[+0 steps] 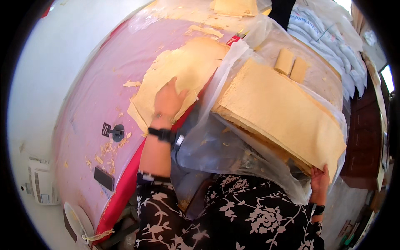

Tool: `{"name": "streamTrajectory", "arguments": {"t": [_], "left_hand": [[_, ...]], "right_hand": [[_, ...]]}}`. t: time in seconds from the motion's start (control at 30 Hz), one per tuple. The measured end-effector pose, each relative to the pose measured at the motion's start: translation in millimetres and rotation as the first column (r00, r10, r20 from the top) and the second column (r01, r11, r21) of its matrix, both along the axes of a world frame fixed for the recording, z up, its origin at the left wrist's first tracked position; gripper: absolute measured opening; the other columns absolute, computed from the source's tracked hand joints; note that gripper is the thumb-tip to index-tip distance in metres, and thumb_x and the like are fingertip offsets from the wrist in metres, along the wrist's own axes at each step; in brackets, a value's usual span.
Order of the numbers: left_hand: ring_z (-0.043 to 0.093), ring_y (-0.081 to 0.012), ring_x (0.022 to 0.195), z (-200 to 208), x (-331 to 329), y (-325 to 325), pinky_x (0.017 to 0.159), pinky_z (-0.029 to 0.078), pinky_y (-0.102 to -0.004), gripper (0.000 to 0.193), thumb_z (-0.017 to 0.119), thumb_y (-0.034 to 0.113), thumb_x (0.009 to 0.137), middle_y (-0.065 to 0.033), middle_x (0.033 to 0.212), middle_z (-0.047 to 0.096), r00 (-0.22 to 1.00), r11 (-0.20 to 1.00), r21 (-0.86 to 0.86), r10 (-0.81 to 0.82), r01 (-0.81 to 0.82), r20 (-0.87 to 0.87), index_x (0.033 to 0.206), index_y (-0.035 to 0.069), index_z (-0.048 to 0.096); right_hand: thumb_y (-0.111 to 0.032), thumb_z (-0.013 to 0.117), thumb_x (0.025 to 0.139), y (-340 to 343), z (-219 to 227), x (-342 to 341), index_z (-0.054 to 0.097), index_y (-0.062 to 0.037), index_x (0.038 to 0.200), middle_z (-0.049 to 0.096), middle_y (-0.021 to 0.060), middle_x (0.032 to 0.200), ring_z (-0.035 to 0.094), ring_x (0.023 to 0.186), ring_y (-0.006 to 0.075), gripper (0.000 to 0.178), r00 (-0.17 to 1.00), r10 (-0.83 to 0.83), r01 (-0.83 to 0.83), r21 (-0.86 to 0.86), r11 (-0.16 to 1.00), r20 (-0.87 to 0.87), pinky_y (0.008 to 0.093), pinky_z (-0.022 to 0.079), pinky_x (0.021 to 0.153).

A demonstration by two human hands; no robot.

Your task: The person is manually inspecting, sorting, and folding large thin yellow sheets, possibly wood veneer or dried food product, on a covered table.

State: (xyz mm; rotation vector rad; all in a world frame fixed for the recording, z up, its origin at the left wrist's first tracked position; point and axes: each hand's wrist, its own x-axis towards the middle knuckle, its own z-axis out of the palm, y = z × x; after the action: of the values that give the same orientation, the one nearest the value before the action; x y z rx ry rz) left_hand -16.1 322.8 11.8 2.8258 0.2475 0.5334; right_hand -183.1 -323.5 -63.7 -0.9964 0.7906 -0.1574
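Observation:
My left hand point(168, 100) lies flat, fingers and thumb apart, on a ragged-edged pale yellow sheet point(187, 62) spread over the pink-covered table. To the right is a thick stack of similar large yellow sheets point(279, 108), resting on clear plastic film. At the near right corner of this stack, my right hand point(320, 179) pinches the edge of the top sheet, its fingers bent round it. The sheets' exact material cannot be made out. A dark band with a small device sits on each wrist.
Clear plastic film point(216, 146) hangs in front of me. Two folded yellow pieces point(284, 61) lie behind the stack. On the pink table point(89, 104) are a phone point(103, 178), a small dark stand point(118, 132) and crumbs. White sacks point(325, 37) are piled at the far right.

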Motion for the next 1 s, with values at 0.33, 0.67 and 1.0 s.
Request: {"name": "streamTrajectory", "arguments": {"t": [0.33, 0.67, 1.0], "left_hand": [[0.066, -0.0317, 0.101, -36.9, 89.8, -26.8, 0.083, 0.054, -0.0436, 0.05, 0.069, 0.053, 0.082, -0.014, 0.106, 0.069, 0.941, 0.986, 0.154, 0.113, -0.066, -0.318, 0.105, 0.008, 0.07], [0.063, -0.0365, 0.105, -21.2, 66.6, 8.7, 0.09, 0.051, -0.0463, 0.055, 0.06, 0.051, 0.086, -0.0179, 0.112, 0.068, 0.905, 0.991, -0.136, -0.065, 0.008, -0.42, 0.12, 0.007, 0.066], [0.07, -0.0293, 0.066, -31.2, 24.5, 4.6, 0.057, 0.056, -0.0394, 0.016, 0.054, 0.016, 0.089, -0.0097, 0.072, 0.069, 0.984, 0.932, 0.332, 0.17, -0.147, -0.042, 0.079, 0.011, 0.066]], "right_hand": [[-0.043, 0.047, 0.101, 82.0, 53.0, -16.5, 0.061, -0.003, 0.122, 0.072, 0.017, 0.105, 0.071, 0.09, 0.0256, 0.047, 0.877, 0.47, -0.454, 0.147, 0.879, -0.102, 0.0348, 0.059, 0.07], [-0.033, 0.051, 0.1, 154.4, 86.3, 24.7, 0.061, 0.0002, 0.121, 0.07, 0.0167, 0.108, 0.07, 0.092, 0.0245, 0.041, 0.654, 0.751, -0.756, -0.062, 0.651, -0.085, 0.0346, 0.056, 0.076], [-0.028, 0.051, 0.101, 177.7, 75.5, 38.8, 0.062, 0.0008, 0.121, 0.07, 0.0158, 0.107, 0.069, 0.093, 0.0225, 0.036, 0.613, 0.76, -0.789, -0.113, 0.604, -0.217, 0.0334, 0.056, 0.078]]}}
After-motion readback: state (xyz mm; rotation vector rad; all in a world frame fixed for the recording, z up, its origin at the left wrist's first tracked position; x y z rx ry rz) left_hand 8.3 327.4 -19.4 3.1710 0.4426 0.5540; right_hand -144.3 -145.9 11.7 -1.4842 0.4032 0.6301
